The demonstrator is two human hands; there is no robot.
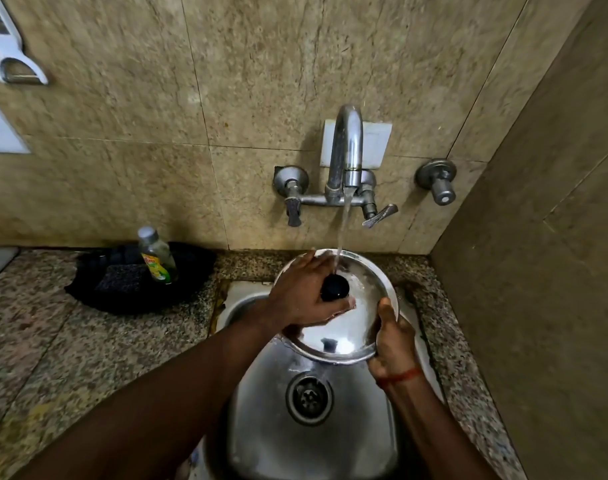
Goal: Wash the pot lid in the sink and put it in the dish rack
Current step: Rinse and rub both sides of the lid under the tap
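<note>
Over the sink (pixel 261 427), left hand (pixel 304 296) rubs pot lid (pixel 347 327), right hand (pixel 392 341) gripping its rim.

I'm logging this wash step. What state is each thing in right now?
Tap: running.
Pot lid: tilted over the sink, under the water.
Left hand: on the lid by its knob.
Right hand: gripping the rim.
Soap bottle: upright, capped.
Sink: drain open.
</note>
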